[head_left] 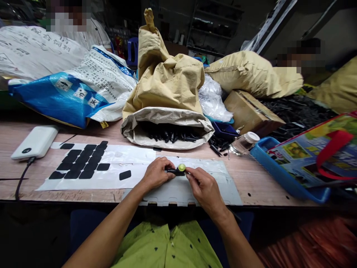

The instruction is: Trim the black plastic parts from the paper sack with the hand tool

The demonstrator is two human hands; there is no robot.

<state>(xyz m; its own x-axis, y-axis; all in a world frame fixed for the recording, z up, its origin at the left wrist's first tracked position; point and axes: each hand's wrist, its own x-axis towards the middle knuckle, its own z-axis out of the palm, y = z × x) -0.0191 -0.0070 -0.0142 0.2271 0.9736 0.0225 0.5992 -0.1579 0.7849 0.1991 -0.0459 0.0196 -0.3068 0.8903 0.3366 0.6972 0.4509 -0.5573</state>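
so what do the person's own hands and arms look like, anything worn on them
The left hand and right hand wear no gloves. The left forearm and right forearm are bare, with no sleeve or watch in view. The person's green shirt has small dark marks.

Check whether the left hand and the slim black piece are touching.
Touching: the head view shows the left hand pinching one end of the slim black piece.

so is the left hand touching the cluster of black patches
No, the left hand grips a slender black piece, while the cluster of black patches lies apart, farther left on the white sheet.
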